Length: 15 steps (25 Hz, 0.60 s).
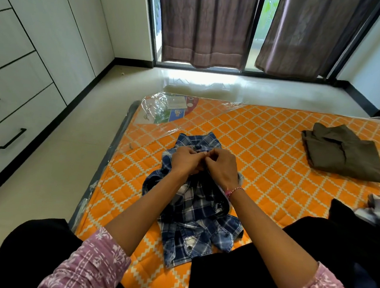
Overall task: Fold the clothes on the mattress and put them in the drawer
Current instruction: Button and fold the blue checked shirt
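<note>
Shirt: a blue plaid shirt (199, 203) lies crumpled on the near middle of the mattress (264, 136), collar end away from the person.
Left hand: the left hand (186, 160) pinches the shirt's cloth near the collar, fingers curled; its grip is grasping the shirt.
Right hand: the right hand (222, 167) meets the left at the same spot, fingertips pinching the cloth; a pink bracelet (234, 191) sits on its wrist.
Mattress: orange with a white lattice pattern, on the floor, clear plastic wrap (162, 110) bunched at its far left corner.
Other clothes: folded olive trousers (343, 153) lie well apart at the far right; a heap of dark and checked clothes (374, 213) sits at the right edge.
In the way: the person's legs in black (254, 269) rest just beside the shirt's near end.
Drawers: white drawers with black handles (12, 139) stand along the left wall, across a strip of floor.
Window: brown curtains (205, 27) hang beyond the mattress.
</note>
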Motion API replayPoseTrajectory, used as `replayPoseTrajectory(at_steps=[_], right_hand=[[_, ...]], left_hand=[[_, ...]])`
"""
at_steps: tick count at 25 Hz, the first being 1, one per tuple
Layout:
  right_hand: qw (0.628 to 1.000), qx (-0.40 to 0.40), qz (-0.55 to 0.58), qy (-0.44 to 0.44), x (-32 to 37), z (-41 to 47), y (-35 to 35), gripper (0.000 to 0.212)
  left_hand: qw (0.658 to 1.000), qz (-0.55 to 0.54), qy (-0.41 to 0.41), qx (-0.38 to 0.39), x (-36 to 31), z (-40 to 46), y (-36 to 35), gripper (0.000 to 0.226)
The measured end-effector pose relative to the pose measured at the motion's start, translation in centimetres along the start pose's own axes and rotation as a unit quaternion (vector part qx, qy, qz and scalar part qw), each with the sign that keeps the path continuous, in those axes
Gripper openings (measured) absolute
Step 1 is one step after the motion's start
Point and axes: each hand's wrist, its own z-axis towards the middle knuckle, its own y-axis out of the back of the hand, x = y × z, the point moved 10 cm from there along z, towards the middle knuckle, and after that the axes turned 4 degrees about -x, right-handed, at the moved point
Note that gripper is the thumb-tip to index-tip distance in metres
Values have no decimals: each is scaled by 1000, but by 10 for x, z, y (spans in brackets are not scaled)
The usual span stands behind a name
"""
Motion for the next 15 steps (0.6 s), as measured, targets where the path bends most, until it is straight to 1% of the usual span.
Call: replayPoseTrajectory(at_steps=[1, 2, 3, 4, 5, 7, 8, 10, 11, 12, 13, 15], right_hand=[[1000, -5, -9, 10, 6, 1, 2, 12], [1000, -4, -5, 10, 10, 2, 3, 13], [1000, 1, 17, 0, 11, 6, 5, 14], [998, 10, 58, -22, 11, 10, 7, 16], [991, 25, 116, -55, 9, 15, 8, 17], [960, 73, 231, -137, 4, 22, 6, 19], [941, 100, 274, -174, 2, 24, 3, 19], [905, 129, 333, -230, -2, 25, -3, 18], [889, 132, 358, -252, -4, 26, -5, 16], [877, 132, 377, -269, -7, 28, -8, 16], [869, 131, 388, -279, -9, 31, -10, 16], [866, 121, 392, -287, -12, 38, -14, 17]], left_hand=[[1000, 30, -5, 2, -5, 1, 0, 24], [997, 73, -33, -1, -13, 3, 1, 26], [992, 106, -68, -7, -23, 5, 2, 27], [988, 115, -98, -12, -33, 5, 3, 29], [988, 101, -116, -4, -38, 7, 2, 32], [992, 11, -124, 34, -42, 13, 1, 35], [991, -26, -124, 48, -42, 15, 1, 34], [988, -44, -134, 62, -42, 18, 1, 23], [987, -22, -145, 71, -42, 19, 0, 13], [983, 27, -161, 82, -41, 19, -3, 8], [974, 110, -179, 90, -38, 19, -7, 13], [939, 276, -189, 82, -20, 21, -10, 20]])
